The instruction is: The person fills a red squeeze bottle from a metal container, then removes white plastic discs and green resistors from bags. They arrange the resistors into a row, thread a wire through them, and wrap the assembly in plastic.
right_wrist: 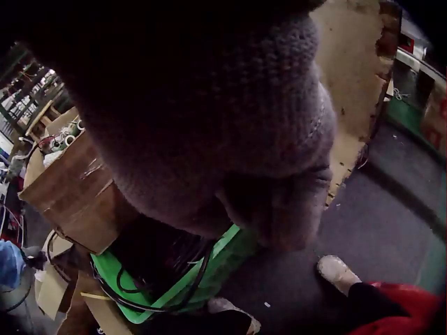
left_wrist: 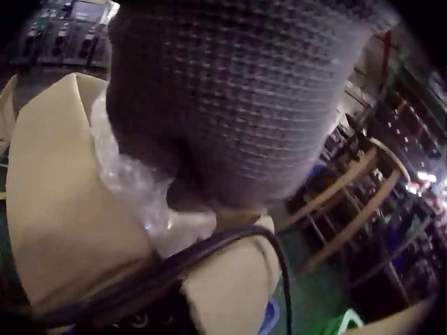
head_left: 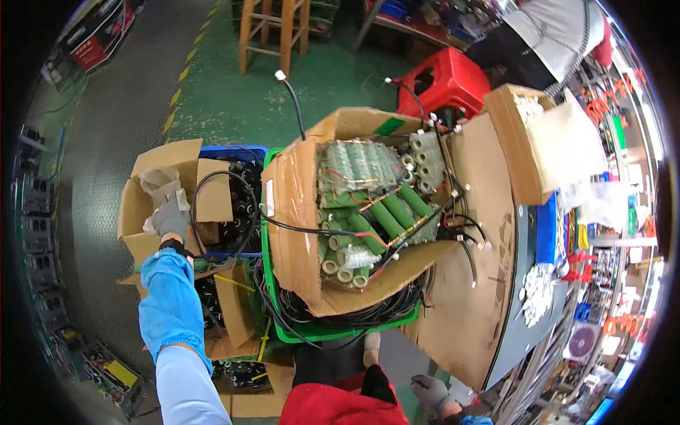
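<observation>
My left hand (head_left: 170, 218), in a grey knit glove, reaches into a small open cardboard box (head_left: 131, 209) on the left. It grips crumpled clear plastic wrap (left_wrist: 133, 185), with the thumb and fingers bent over it; the fingertips are partly hidden. A black cable (left_wrist: 209, 244) loops close by the hand. My right hand (head_left: 431, 393), gloved too, hangs low on the right beside my body. Its fingers curl loosely and hold nothing in the right wrist view.
A large cardboard box (head_left: 294, 205) of green battery packs (head_left: 386, 219) stands on a green crate (head_left: 340, 331) with black cables. Behind the small box is a blue crate (head_left: 258, 152). A red stool (head_left: 460, 78) and a worktable (head_left: 471, 283) lie beyond, near another person (head_left: 545, 32).
</observation>
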`<state>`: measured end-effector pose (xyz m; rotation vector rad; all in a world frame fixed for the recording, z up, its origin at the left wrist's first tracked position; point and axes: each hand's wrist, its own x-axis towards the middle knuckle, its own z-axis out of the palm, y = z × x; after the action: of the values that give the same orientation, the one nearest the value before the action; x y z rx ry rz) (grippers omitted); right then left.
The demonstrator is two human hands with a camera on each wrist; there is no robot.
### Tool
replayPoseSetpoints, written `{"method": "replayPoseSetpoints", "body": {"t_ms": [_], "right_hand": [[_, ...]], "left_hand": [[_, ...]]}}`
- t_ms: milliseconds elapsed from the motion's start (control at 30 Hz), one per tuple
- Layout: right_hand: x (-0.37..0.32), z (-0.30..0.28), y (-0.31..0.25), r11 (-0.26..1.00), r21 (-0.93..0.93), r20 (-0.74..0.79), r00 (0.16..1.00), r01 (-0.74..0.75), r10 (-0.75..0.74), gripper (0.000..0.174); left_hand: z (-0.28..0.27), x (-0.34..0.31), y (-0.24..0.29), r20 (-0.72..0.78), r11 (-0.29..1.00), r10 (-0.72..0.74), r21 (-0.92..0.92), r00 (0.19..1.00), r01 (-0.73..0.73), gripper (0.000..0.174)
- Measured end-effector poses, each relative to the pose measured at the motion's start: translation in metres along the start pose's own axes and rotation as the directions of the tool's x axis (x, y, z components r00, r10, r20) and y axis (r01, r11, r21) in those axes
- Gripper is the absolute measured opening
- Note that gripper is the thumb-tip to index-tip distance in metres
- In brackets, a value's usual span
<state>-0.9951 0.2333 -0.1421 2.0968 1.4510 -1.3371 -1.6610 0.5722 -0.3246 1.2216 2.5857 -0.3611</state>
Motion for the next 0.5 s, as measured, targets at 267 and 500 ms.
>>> {"method": "replayPoseSetpoints", "body": {"t_ms": [267, 500], "right_hand": [[0.005, -0.023, -0.051, 0.995, 0.046, -0.051, 0.995, 0.090, -0.087, 0.032], [0.006, -0.043, -0.072, 0.919, 0.265, -0.109, 0.956, 0.291, -0.271, 0.033]], "left_hand": [[-0.134, -0.136, 0.097, -0.616, 0.549, 0.494, -0.327, 0.614, -0.769, 0.030], [-0.170, -0.231, 0.248, -0.328, 0.237, 0.918, 0.005, 0.222, -0.971, 0.047]]}}
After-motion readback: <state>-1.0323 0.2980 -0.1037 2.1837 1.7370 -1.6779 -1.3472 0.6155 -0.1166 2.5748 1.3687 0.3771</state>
